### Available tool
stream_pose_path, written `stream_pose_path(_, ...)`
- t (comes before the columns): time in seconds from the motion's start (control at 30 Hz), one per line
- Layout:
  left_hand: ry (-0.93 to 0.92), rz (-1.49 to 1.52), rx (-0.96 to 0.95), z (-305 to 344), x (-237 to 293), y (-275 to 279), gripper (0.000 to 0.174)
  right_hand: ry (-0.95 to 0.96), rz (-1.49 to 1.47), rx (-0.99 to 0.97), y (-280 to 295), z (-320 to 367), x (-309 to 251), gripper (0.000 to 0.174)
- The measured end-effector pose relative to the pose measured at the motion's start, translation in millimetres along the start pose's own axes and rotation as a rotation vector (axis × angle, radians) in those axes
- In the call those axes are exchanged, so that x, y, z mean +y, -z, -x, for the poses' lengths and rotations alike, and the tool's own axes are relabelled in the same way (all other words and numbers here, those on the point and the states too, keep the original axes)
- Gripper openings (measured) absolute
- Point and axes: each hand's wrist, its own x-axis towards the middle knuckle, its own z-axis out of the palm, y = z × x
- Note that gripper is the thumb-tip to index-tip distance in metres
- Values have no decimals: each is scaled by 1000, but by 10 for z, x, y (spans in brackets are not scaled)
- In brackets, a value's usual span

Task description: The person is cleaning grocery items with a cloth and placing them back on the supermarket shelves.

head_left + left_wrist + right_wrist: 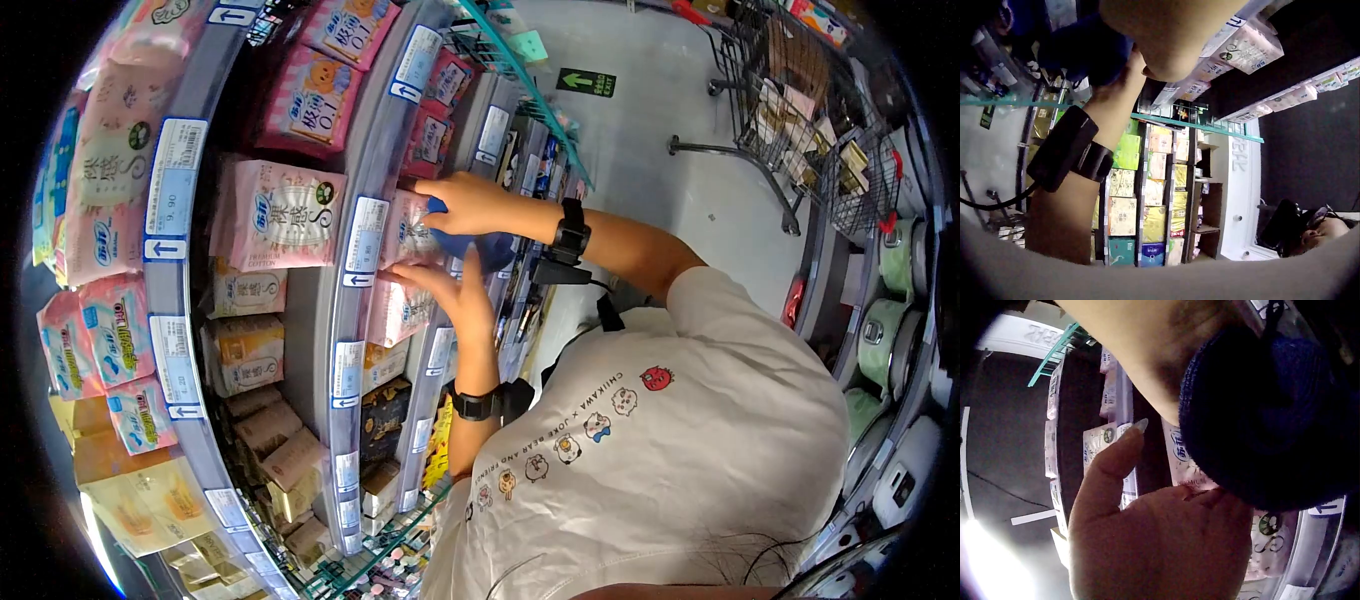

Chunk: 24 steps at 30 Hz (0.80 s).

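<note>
The pink pack point(406, 238) is at the shelf edge point(352, 300), between the two hands; its printed face is turned outward, to the person; in the head view the visible part stretches up and down, parallel to this edge, from one hand to the other, but its right side is covered, so I cannot be certain of its long axis; in the right wrist view its blue logo leans a little. The left hand point(462, 298) has its fingers nearly straight and its thumb spread well apart; the fingertips are touching the lower end of the pack, with the second pink pack point(398, 314) just below them. The right hand point(478, 208) is at the upper end, its index finger stretched out; a dark blue thing point(486, 250) hangs beside its palm; how firmly this hand grips, or which of the two things, I cannot tell.
</note>
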Motion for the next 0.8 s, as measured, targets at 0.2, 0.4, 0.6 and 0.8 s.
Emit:
stream_pose_path(0.2,-13,118,45,-260,-510,62,91,-20,15,-91,-157,-198,115,52)
stream_pose_path(0.4,19,245,84,-118,-102,55,86,-3,2,-341,-64,-308,140,75)
stream_pose_path(0.6,-12,294,96,-9,-82,-13,90,-4,-22,-519,84,-356,134,89)
stream_pose_path(0.8,-31,185,112,198,-66,-129,93,100,-84,-504,-56,-349,265,92)
